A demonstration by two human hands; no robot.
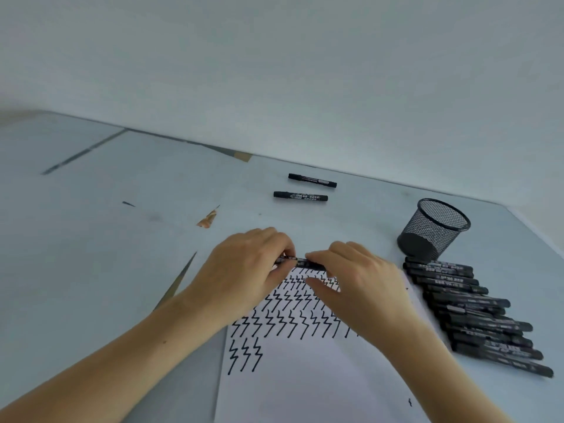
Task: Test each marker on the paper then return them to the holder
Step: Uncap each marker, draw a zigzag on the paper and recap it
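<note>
Table [91, 239]: pale surface, far edge against the wall, right edge sloping off behind the holder. Left half is mostly bare, with only a dark seam line and a few scuffs; this is the widest open room.

Left hand [244, 270]: fingers curled round the left end of a black marker [300, 263], held level just above the paper.

Paper [305, 377]: white sheet in the middle, near edge running out of view. Upper part carries rows of black zigzag strokes; a short group of three sits alone lower left. Lower half is unmarked.

Two loose markers [305, 189] lie beyond the paper near the far edge, roughly parallel, well apart from the hands.

Right hand [360, 285]: fingertips pinch the right end of the same marker. Whether the cap is on or off cannot be told.

Holder [433, 230]: black mesh cup, tilted with its mouth toward the far right, nothing visible inside.

Marker pile [476, 312]: just below the holder, along the paper's right edge, crowding that side. Roughly a dozen or more; exact count not readable.
</note>
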